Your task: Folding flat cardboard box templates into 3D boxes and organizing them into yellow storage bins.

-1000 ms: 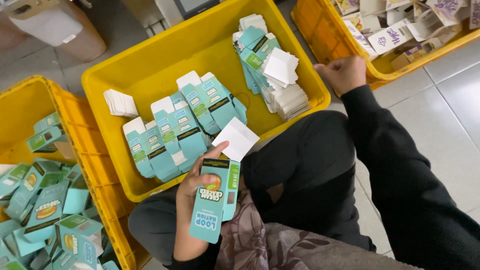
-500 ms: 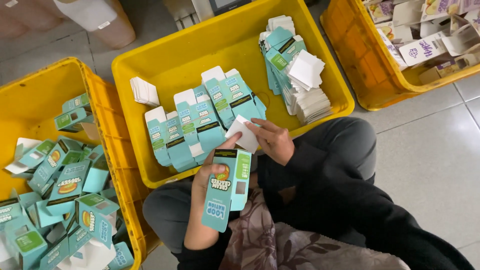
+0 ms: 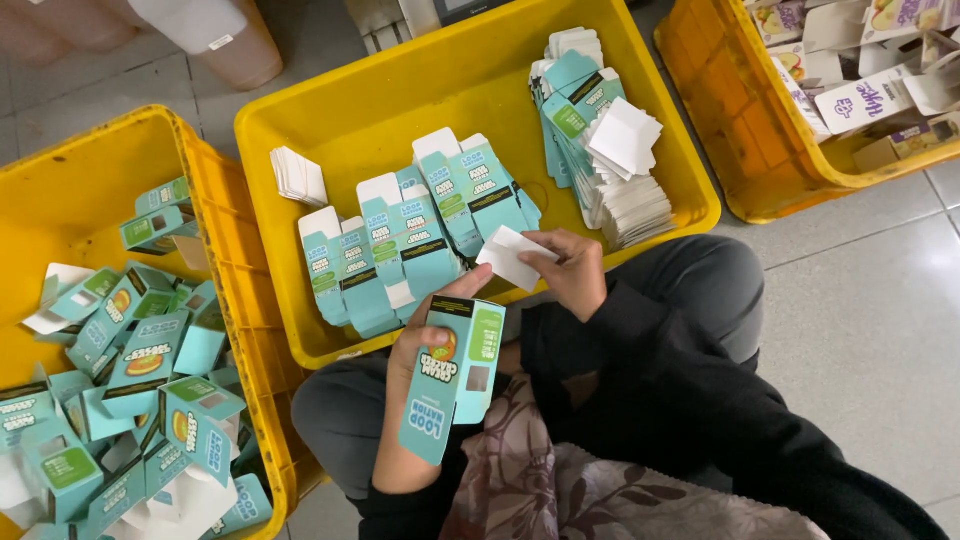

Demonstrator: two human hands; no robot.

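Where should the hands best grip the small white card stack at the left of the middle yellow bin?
Likely across the white card stack's two long side edges, coming from above. It lies alone on the middle bin's bare floor, apart from the teal flat cartons, so both sides appear free.

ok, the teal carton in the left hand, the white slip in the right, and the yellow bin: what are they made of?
Teal carton: likely thin printed card, lies flat with creased folds.
White slip: paper or light card, matte, plain.
Yellow bin: moulded plastic by the look, smooth walls with a thick rolled rim.
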